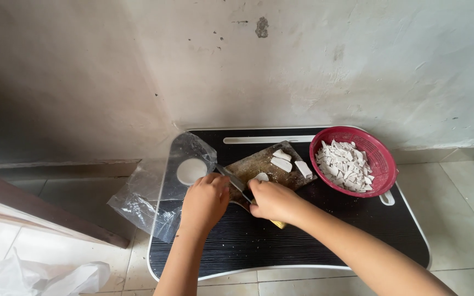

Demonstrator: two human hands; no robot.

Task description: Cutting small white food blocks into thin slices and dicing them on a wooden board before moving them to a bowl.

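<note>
Steel knife (236,183) angled across worn wooden board (259,164); white slices (289,163) there.

worn wooden board (263,166), ribbed matt tray (325,230)

The tray table (325,241) is black with fine parallel ribbing and a white rim. The cutting board (259,164) is brown, mottled with darker stains. The slices (289,162) on it are white. The colander (382,159) is red with a perforated grid pattern; the pieces (344,165) inside are white. The knife (236,181) blade is grey with a yellow handle. The plastic bag (149,203) is clear. The wall (303,60) is off-white with grey blotches. The floor tiles (467,208) are pale beige.
</note>
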